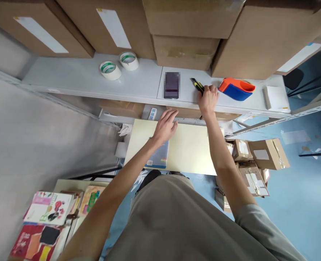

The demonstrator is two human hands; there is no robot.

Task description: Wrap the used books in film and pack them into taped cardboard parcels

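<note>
My right hand (208,100) is at the front edge of the grey shelf, its fingers curled over the end of a black and yellow utility knife (197,85) that lies on the shelf surface. Part of the knife is hidden under the fingers. Fingers stretched and holding nothing, my left hand (165,127) hovers above a pale yellow tabletop (191,148), over the upper part of a dark blue book (158,157). A dark, blurred-out flat rectangle (171,85) sits on the shelf between the hands. Right of my right hand is an orange and blue tape dispenser (236,89).
Two tape rolls (110,70) stand on the shelf's left part, and a white paper stack (276,98) lies at its right end. Large cardboard boxes (186,50) line the back. Small cartons (254,177) are piled on the floor at right; books (49,210) lie lower left.
</note>
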